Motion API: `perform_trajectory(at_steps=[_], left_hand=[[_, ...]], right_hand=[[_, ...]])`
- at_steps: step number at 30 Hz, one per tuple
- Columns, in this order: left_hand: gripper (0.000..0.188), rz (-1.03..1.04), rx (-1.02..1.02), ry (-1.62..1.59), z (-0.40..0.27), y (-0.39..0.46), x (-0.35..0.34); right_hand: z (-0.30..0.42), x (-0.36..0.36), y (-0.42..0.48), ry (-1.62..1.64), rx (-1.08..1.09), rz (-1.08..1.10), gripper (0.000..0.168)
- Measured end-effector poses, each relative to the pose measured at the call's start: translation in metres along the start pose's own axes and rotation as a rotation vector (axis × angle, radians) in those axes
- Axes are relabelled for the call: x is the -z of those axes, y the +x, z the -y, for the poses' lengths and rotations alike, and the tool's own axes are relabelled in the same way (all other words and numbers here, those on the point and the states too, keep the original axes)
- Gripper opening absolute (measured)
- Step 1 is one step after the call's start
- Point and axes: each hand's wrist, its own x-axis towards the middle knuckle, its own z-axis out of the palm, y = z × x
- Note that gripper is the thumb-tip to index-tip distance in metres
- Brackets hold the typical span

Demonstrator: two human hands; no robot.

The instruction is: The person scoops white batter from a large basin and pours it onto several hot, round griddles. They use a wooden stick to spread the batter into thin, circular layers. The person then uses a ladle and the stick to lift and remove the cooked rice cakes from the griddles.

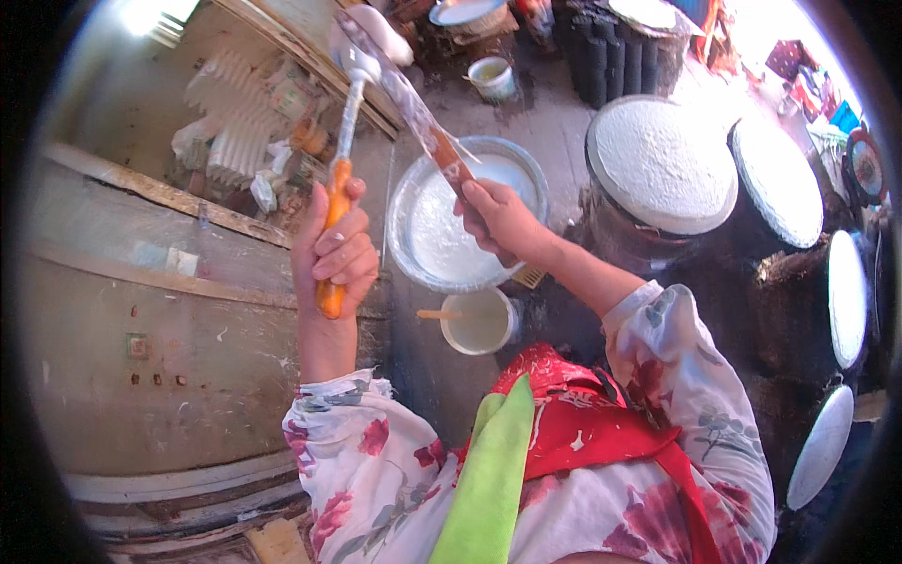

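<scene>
My left hand (342, 250) is closed around the orange handle of a ladle (338, 204), held upright with its bowl at the top of the view. In my right hand (500, 215) is a flat wooden stick (409, 102), smeared with white paste; its far end lies across the ladle's bowl (366, 42), which looks coated in the same paste. Below my right hand stands a wide metal basin (398, 240) with white liquid or batter in it. Nearer my body is a small bucket (476, 350) of pale liquid, with a yellowish handle sticking out over its rim.
Several round white-topped griddles or lids (662, 166) curve along the right side. A small white pail (491, 79) and a dark ribbed container (613, 60) are at the back. On the left are a wall (211, 338) and a wooden ledge (176, 197), with stacked white trays (239, 134) beyond.
</scene>
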Motion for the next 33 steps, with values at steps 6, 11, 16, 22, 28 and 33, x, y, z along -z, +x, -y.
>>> perform_trajectory(at_steps=[6,11,16,22,28,33], left_hand=[[0.034,0.023,-0.162,0.172,0.001,0.003,0.073],[0.029,-0.496,-0.052,-0.233,0.024,-0.018,0.184],[0.03,-0.985,-0.056,0.956,0.092,-0.034,0.265],[0.031,-0.786,0.044,0.444,0.075,-0.005,0.292],[0.029,-0.256,0.125,-0.207,0.01,0.018,0.219],[0.032,0.113,0.105,-0.161,-0.039,0.036,0.121]], right_hand=[[0.009,0.005,0.014,-0.793,0.359,-0.157,0.033],[-0.008,0.001,-0.033,-1.049,0.353,-0.224,0.026],[-0.049,0.057,-0.058,-0.753,0.12,-0.444,0.029],[-0.096,0.093,-0.119,-0.603,-0.185,-0.601,0.03],[-0.102,0.092,-0.146,-0.459,-0.238,-0.699,0.03],[-0.103,0.096,-0.151,-0.375,-0.17,-0.769,0.03]])
